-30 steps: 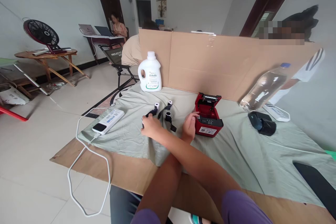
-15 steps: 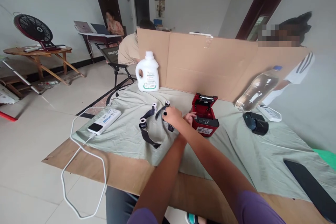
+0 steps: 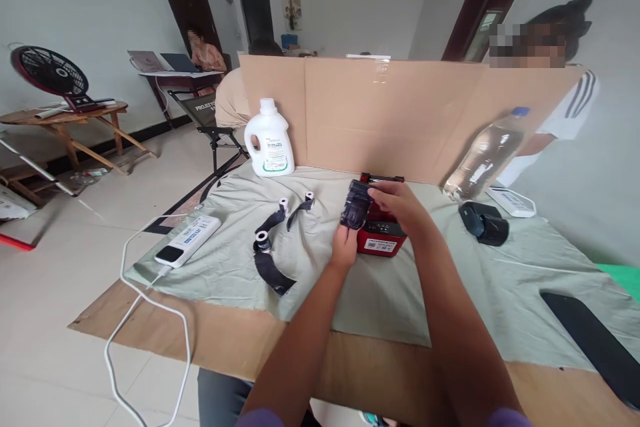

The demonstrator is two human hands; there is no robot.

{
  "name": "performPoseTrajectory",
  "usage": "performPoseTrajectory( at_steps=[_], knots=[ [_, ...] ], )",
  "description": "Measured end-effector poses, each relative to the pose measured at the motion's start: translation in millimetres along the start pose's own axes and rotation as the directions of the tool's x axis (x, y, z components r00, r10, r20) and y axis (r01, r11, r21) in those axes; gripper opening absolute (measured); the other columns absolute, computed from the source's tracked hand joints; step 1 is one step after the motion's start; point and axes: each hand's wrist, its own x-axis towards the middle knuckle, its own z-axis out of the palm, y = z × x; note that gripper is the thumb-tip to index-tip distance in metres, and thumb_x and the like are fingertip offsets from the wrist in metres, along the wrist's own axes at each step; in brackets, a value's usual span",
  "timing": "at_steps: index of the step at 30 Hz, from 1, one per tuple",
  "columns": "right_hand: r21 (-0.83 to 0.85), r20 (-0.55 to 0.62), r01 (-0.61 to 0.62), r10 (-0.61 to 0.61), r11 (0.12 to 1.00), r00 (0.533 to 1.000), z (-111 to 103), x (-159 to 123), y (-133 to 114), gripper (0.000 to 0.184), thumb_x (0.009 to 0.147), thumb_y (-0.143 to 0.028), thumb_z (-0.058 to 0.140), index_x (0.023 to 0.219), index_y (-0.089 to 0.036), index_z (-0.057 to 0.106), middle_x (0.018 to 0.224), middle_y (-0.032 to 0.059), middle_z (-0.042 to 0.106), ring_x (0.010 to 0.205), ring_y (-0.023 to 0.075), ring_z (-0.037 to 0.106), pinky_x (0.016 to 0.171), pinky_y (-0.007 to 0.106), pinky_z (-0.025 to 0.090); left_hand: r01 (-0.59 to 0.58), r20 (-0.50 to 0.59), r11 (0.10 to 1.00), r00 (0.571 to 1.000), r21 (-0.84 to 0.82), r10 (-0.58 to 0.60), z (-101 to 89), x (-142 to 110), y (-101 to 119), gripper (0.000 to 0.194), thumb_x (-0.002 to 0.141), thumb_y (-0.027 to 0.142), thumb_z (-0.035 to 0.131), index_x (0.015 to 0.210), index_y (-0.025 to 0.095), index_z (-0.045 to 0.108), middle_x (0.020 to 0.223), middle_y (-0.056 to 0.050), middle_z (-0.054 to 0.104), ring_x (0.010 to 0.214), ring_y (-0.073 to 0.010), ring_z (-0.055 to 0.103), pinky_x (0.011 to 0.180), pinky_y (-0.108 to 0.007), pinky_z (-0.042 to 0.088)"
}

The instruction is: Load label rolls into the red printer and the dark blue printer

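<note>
Both hands are on a dark, blackened paper roll (image 3: pixel 356 205), lifted in front of the red printer. My left hand (image 3: pixel 345 245) grips it from below, and the fingers of my right hand (image 3: pixel 397 203) pinch its upper right side. Behind it the red label printer (image 3: pixel 383 245) sits on the cloth with its lid up; the roll and my right hand hide much of its inside. To the left lie three small paper rolls with dark strips partly unwound: a near one (image 3: pixel 262 240), a middle one (image 3: pixel 283 204) and a far one (image 3: pixel 309 197).
A white jug (image 3: pixel 271 140) stands before the cardboard screen (image 3: pixel 380 120). On the left lies a white power bank (image 3: pixel 189 240) with a cable. To the right are a leaning clear bottle (image 3: pixel 485 157), a black device (image 3: pixel 484 223) and a phone (image 3: pixel 590 340). A person sits behind the screen.
My hands have come up and to the right, and the dark roll now shows between them. My right hand has uncrossed from over the left and moved to the roll's right side.
</note>
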Motion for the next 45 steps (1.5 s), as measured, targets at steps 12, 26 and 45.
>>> performPoseTrajectory(
  at_steps=[12,26,45],
  knots=[
    [-0.795,-0.081,-0.093,0.047,0.599,0.996,-39.8,28.2,58.3,0.03,0.091,-0.023,0.057,0.112,-0.016,0.077,0.111,0.0139,0.076,0.108,0.03,0.065,0.091,0.037,0.047,-0.274,0.134,0.937,0.959,0.217,0.25,-3.9,-5.8,19.6,0.034,0.103,0.04,0.041,0.123,0.024,0.064,0.14,-0.011,0.059,0.131,-0.0257,0.052,0.113,-0.044,0.039],
    [-0.588,-0.361,-0.212,-0.019,0.781,0.932,-36.4,35.0,70.6,0.033,0.081,-0.044,0.065,0.1,-0.017,0.068,0.103,0.0139,0.07,0.107,0.0329,0.058,0.095,0.046,0.045,-0.429,0.255,0.764,0.903,0.481,0.346,-0.7,-13.2,28.4,0.032,0.099,0.037,0.047,0.119,0.024,0.069,0.14,-0.01,0.058,0.13,-0.0294,0.045,0.114,-0.049,0.035],
    [-0.288,0.075,-0.198,0.228,0.937,0.971,-84.6,5.9,74.0,0.091,0.076,-0.037,0.074,0.157,-0.035,0.032,0.16,0.0109,0.034,0.118,0.0284,0.058,0.092,0.041,0.054,-0.459,0.224,0.743,0.888,0.487,0.402,-2.2,-14.5,31.1,0.034,0.101,0.036,0.045,0.118,0.022,0.071,0.144,-0.013,0.05,0.13,-0.0287,0.045,0.112,-0.048,0.036]
  ],
)
